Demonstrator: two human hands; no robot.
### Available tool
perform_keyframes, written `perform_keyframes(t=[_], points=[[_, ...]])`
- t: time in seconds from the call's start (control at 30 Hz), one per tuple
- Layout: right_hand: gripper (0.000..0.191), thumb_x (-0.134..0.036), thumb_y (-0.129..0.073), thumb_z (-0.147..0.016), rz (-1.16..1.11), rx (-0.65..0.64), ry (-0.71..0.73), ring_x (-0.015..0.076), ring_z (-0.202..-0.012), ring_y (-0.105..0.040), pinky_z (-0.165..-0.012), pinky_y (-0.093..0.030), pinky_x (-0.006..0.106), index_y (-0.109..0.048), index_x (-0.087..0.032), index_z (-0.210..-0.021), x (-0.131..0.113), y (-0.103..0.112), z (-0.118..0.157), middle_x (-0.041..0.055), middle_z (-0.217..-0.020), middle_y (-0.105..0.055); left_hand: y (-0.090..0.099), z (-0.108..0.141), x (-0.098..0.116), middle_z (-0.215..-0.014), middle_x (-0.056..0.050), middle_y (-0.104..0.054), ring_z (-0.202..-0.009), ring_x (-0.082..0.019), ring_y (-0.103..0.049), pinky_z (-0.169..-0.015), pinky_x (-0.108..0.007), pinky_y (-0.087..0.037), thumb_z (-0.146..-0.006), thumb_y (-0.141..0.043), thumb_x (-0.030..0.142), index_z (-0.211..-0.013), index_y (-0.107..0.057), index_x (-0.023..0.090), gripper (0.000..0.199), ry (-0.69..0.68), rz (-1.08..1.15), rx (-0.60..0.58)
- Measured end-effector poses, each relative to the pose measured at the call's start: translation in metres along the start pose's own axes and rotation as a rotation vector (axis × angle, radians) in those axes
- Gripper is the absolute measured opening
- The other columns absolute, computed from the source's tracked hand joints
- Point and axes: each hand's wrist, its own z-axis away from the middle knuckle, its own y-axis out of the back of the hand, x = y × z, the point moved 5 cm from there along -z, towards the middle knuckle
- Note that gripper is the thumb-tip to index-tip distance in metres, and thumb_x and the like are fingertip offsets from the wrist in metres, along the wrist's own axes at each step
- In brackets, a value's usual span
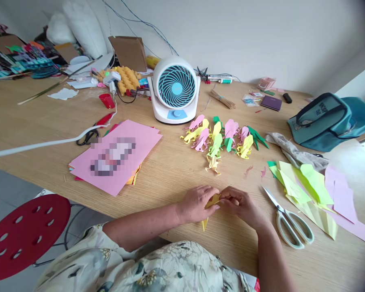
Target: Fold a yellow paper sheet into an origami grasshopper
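A small folded piece of yellow paper is held between my two hands just above the front of the table. My left hand grips its body with thumb and fingers, and a pointed yellow tip sticks out below. On the right end, my right hand pinches the paper with fingertips pressed together. Much of the paper is hidden by my fingers. Beyond my hands stands a group of folded paper figures in pink, yellow and green. White-handled scissors lie to the right of my right hand, blades pointing away.
A stack of coloured paper lies at left. Loose green, yellow and pink sheets lie right, near a grey cloth and a teal bag. A white fan stands behind. A red stool is at lower left.
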Motion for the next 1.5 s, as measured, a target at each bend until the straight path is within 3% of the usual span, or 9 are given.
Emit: perform_keyframes(t=[0.23, 0.43, 0.77, 1.0, 1.17, 1.37, 1.5], points=[[0.014, -0.036, -0.06, -0.093, 0.025, 0.083, 0.038, 0.0161, -0.079, -0.06, -0.075, -0.048, 0.03, -0.064, -0.022, -0.096, 0.004, 0.003, -0.001, 0.0016, -0.089, -0.067, -0.001, -0.003, -0.001, -0.09, -0.002, -0.064, -0.085, -0.018, -0.061, -0.078, -0.029, -0.048, -0.085, -0.065, 0.024, -0.11, -0.054, 0.018, 0.028, 0.052, 0.066, 0.055], [0.019, -0.03, -0.059, -0.092, 0.084, 0.157, 0.058, 0.0163, -0.077, -0.062, -0.074, -0.05, 0.031, -0.063, -0.023, -0.108, -0.008, 0.004, 0.0, 0.0019, -0.09, -0.069, 0.002, -0.003, -0.001, -0.091, -0.003, -0.066, -0.083, -0.017, -0.063, -0.078, -0.029, -0.049, -0.085, -0.064, 0.022, -0.114, -0.053, 0.018, 0.031, 0.096, 0.141, 0.082], [0.026, -0.029, -0.059, -0.091, 0.104, 0.184, 0.088, 0.0182, -0.08, -0.064, -0.076, -0.053, 0.035, -0.06, -0.023, -0.117, -0.004, 0.005, 0.001, 0.0063, -0.104, -0.07, 0.0, -0.005, -0.003, -0.092, -0.003, -0.068, -0.084, -0.018, -0.066, -0.078, -0.029, -0.051, -0.085, -0.062, 0.022, -0.117, -0.052, 0.02, 0.033, 0.121, 0.134, 0.067], [0.025, -0.03, -0.06, -0.091, 0.146, 0.245, 0.089, 0.0175, -0.079, -0.063, -0.074, -0.051, 0.032, -0.061, -0.024, -0.115, -0.009, 0.007, 0.0, 0.0029, -0.091, -0.068, 0.0, -0.006, -0.005, -0.089, -0.002, -0.067, -0.083, -0.017, -0.066, -0.076, -0.027, -0.051, -0.086, -0.061, 0.021, -0.12, -0.052, 0.02, 0.035, 0.131, 0.138, 0.08], [0.029, -0.032, -0.062, -0.088, 0.076, 0.314, 0.091, 0.0164, -0.076, -0.062, -0.07, -0.05, 0.03, -0.059, -0.021, -0.115, -0.009, 0.008, 0.0, 0.0014, -0.084, -0.065, 0.002, -0.006, -0.008, -0.095, -0.001, -0.067, -0.084, -0.016, -0.066, -0.081, -0.027, -0.052, -0.087, -0.061, 0.017, -0.123, -0.053, 0.023, 0.038, 0.132, 0.202, 0.106], [0.028, -0.034, -0.061, -0.091, -0.027, 0.343, 0.092, 0.0144, -0.08, -0.062, -0.075, -0.051, 0.028, -0.06, -0.021, -0.115, -0.005, 0.006, -0.006, 0.0026, -0.093, -0.066, 0.001, -0.011, -0.012, -0.099, -0.003, -0.069, -0.084, -0.017, -0.066, -0.083, -0.029, -0.051, -0.084, -0.062, 0.012, -0.133, -0.05, 0.021, 0.051, 0.105, 0.223, 0.044], [0.032, -0.037, -0.061, -0.09, -0.098, 0.365, 0.118, 0.0155, -0.086, -0.064, -0.081, -0.052, 0.03, -0.057, -0.022, -0.118, -0.007, 0.002, -0.007, 0.0024, -0.095, -0.066, 0.002, -0.013, -0.014, -0.085, 0.001, -0.069, -0.077, -0.015, -0.067, -0.077, -0.027, -0.051, -0.082, -0.061, 0.011, -0.121, -0.056, 0.021, 0.04, 0.151, 0.228, 0.037]])
